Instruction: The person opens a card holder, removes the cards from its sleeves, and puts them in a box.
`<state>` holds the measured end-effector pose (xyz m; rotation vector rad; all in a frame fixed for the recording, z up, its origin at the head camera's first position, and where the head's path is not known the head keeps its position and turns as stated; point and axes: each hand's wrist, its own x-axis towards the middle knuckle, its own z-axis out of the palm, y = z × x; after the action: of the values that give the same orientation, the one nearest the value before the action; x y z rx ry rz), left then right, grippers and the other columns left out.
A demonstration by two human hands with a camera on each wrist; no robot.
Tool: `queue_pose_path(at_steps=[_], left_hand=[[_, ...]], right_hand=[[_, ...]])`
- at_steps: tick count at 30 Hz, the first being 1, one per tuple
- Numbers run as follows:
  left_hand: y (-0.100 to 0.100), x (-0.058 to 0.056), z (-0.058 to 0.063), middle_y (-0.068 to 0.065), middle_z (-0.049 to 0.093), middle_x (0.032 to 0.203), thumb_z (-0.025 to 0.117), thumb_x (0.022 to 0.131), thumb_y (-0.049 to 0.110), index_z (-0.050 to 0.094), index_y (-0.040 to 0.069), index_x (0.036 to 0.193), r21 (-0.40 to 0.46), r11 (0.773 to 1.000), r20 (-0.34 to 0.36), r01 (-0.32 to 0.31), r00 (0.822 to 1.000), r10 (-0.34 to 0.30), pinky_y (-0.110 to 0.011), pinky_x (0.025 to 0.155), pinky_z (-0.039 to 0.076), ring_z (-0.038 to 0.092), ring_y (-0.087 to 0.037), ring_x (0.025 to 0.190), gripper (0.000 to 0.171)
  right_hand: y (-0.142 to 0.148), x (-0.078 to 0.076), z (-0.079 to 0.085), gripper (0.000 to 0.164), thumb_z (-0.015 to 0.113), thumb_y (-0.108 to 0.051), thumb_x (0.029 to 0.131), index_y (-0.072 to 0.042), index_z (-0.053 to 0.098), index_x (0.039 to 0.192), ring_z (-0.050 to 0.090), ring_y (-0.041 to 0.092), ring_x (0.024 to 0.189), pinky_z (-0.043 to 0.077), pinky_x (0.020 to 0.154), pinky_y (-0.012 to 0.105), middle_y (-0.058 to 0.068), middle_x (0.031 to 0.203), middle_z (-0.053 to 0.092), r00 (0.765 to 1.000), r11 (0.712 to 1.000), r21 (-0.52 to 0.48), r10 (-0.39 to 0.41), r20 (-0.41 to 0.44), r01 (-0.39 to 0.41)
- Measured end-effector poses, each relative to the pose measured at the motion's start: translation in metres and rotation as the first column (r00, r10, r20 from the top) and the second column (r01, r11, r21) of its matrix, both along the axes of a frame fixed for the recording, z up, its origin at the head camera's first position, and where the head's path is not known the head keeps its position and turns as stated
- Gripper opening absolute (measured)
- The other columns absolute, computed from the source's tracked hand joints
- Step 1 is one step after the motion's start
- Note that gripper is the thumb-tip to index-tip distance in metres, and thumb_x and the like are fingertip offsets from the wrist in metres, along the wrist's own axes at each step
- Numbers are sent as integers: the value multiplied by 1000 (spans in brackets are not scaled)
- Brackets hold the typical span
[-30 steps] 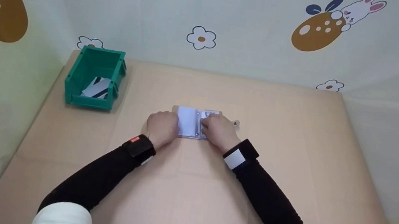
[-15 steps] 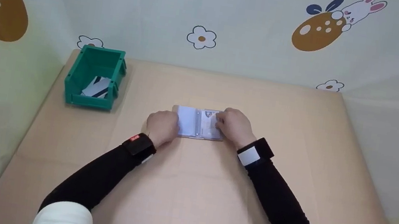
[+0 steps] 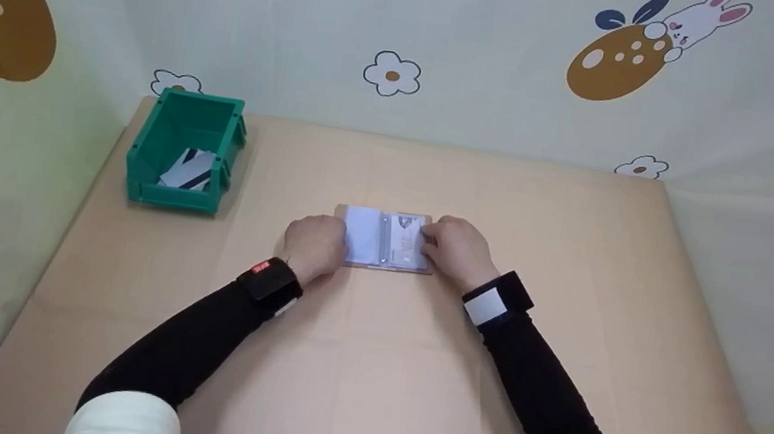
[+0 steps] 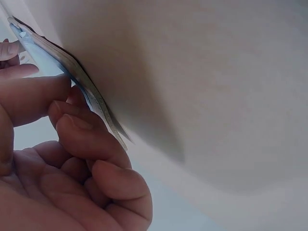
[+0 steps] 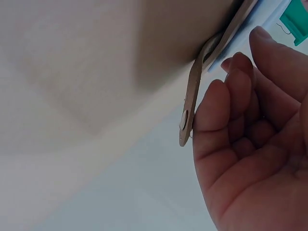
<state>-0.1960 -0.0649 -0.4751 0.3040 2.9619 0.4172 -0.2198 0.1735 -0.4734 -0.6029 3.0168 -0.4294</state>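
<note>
An open card holder [image 3: 363, 235] with clear sleeves lies on the table, its spine running between the two halves. A printed card [image 3: 405, 241] shows in the right-hand sleeve. My left hand [image 3: 314, 248] pinches the holder's left edge between thumb and curled fingers, as the left wrist view shows. At the right edge is my right hand [image 3: 462, 250], its fingertips right by the sleeves. In the right wrist view its thumb stands apart from the loosely bent fingers, nothing between them. The holder's snap strap [image 5: 189, 103] sticks out beside those fingers.
A green bin [image 3: 174, 198] stands at the table's back left, with several white cards [image 3: 187, 170] bearing dark stripes inside. Patterned cloth [image 3: 485, 57] hangs behind and along both sides of the tan table [image 3: 370, 389].
My right hand has moved right, from over the right-hand sleeve to the holder's right edge, uncovering the printed card. The left hand has stayed at the left edge.
</note>
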Motion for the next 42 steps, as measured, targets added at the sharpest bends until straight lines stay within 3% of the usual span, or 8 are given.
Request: queue_pose_path(at_steps=[8,18,25,34,42], left_hand=[[2,0,1,-14,66,82,54,91,9,61,4,72,-13,1000,9,4,1000,-4,-48,62,52,63,-30,72,20],[1,-1,1,-11,64,78,55,88,8,57,7,67,0,1000,4,9,1000,-9,-48,62,51,61,-28,70,21],[2,-5,5,-11,63,79,56,89,10,59,6,72,11,1000,5,22,1000,-22,-47,64,51,59,-28,70,18],[26,-11,13,-4,56,66,60,89,12,61,7,66,151,988,-76,26,997,-15,-42,56,46,54,-23,62,23],[48,-11,9,-1,53,65,61,88,12,55,11,64,203,979,-35,36,999,-29,-38,57,42,53,-22,64,25]], right_hand=[[2,0,-2,25,72,-8,86,-7,76,111,56,24,74,48,72,39,9,84,64,1000,1000,4,-5,18,5],[2,0,-3,19,71,-8,87,-8,77,106,58,26,77,48,74,41,11,87,66,999,1000,6,-13,31,13],[0,2,-3,22,72,-12,89,-7,76,111,62,27,83,49,78,42,12,94,69,998,1000,14,-24,52,23],[-3,2,-3,22,72,-10,89,-6,76,110,61,28,82,49,78,42,12,91,68,998,999,0,-35,48,35],[-2,3,-5,15,73,-9,87,-7,77,102,61,27,79,49,75,41,11,86,66,999,999,-4,-31,23,31]])
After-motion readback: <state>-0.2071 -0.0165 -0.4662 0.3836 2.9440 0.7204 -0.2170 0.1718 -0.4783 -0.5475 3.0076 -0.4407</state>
